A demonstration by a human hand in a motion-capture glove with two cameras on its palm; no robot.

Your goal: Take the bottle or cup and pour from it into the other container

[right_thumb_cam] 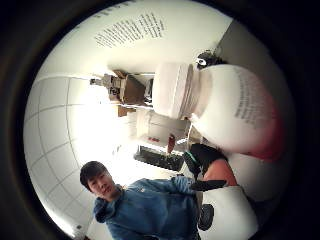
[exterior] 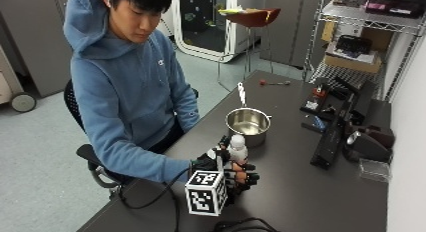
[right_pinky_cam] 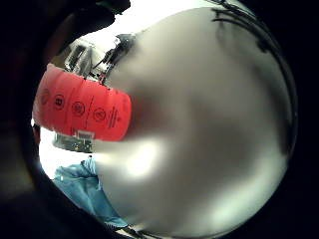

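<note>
Dark and matte, the surface [exterior: 313, 192] runs along the wall, with a wire shelf rack [exterior: 359, 37] at its far end and a person in a blue hoodie [exterior: 126, 92] seated on a chair at its near side. Of the hands, only the gloved right hand [exterior: 229, 174] shows; it rests near the front edge of the surface with its fingers curled round a small white bottle [exterior: 237, 148]. The bottle stands roughly upright in that grip, its white cap above the fingers. The thumb-side palm view shows the same bottle close up [right_thumb_cam: 225, 107], white cap and neck plain, small printed text on its body and a red band lower down, with black-gloved fingers [right_thumb_cam: 202, 155] wrapping its lower part. The little-finger-side palm view is mostly filled by the bottle's pale side [right_pinky_cam: 199, 124], with the red label and its row of symbols at one edge.

Just beyond the hand, further along the surface, stands a steel pot [exterior: 248, 124] with its mouth open upward, near the bottle but apart from it. Dark equipment [exterior: 333, 127] lies toward the wall side.
</note>
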